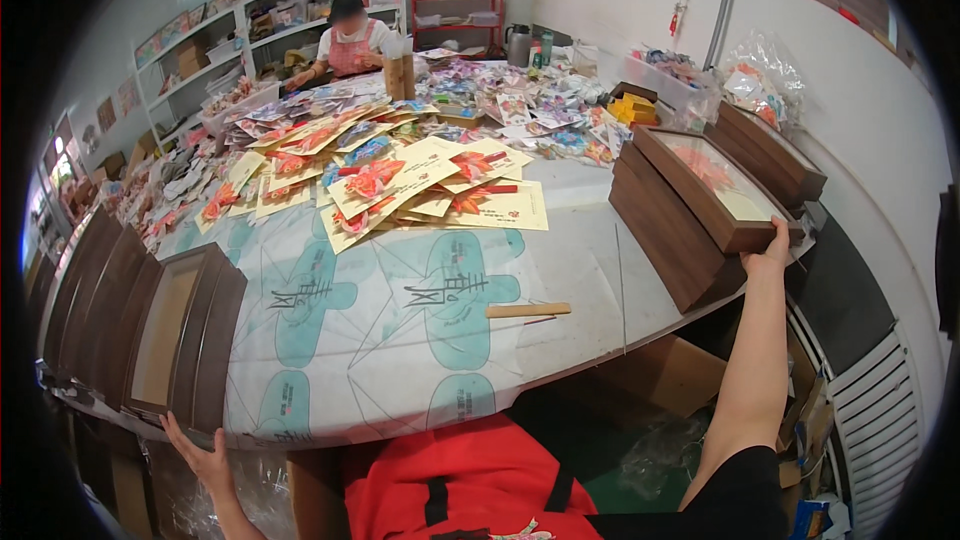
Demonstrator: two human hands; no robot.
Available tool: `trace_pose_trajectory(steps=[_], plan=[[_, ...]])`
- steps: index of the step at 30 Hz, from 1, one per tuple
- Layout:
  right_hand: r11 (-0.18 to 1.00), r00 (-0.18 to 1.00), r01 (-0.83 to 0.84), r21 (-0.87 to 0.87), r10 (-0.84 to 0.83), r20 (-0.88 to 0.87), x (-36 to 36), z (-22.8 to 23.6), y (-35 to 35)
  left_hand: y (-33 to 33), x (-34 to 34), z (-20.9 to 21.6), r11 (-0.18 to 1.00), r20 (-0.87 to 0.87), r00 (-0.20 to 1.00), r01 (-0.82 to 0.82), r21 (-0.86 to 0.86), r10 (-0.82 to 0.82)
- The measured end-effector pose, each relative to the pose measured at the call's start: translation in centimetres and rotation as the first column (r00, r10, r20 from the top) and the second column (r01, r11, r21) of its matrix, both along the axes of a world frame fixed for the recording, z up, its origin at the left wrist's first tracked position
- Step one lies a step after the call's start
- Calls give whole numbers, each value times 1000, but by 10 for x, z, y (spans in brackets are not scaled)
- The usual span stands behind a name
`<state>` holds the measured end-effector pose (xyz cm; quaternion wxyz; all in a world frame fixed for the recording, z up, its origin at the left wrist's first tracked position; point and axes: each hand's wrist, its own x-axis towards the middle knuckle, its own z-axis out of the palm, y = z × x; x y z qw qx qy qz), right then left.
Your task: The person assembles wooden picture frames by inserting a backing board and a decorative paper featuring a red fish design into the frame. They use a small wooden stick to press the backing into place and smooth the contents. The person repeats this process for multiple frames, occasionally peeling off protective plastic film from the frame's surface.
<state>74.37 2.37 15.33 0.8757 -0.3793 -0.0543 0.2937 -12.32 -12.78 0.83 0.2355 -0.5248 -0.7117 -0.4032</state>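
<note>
Hands are set wide apart: the right hand, at three o'clock, grips the near corner of a framed flower picture, while the left hand, near eight o'clock, is open with fingers spread at the lower edge of a pale-backed frame; whether its fingertips bear any weight cannot be told. That framed flower picture lies on top of a stack of dark brown frames, whose layers sit unevenly, so a sharp pull toward six o'clock could drag lower frames along and tip them over the rim of the desk. With just one corner held, it could also twist and knock the second stack just beyond, toward two o'clock. At nine o'clock, more dark frames crowd beside the pale-backed frame close to the rim; an uneven push might topple them, since nothing visible braces their near side. Toward twelve o'clock, loose flower cards overlap at odd angles, and a sweeping frame or sleeve would probably scatter them. A flat wooden strip at five o'clock could get trapped under a frame set down carelessly, leaving it rocking.
</note>
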Motion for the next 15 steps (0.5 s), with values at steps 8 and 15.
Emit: trace_pose_trajectory(steps=[8,15], plan=[[886,959,-2,-464,134,251,45,-13,-6,6,-28,17,996,18,999,35,-82,-34],[795,840,266,-545,87,536,71,-36,-12,0,-26,18,971,-116,991,-85,-222,60]])
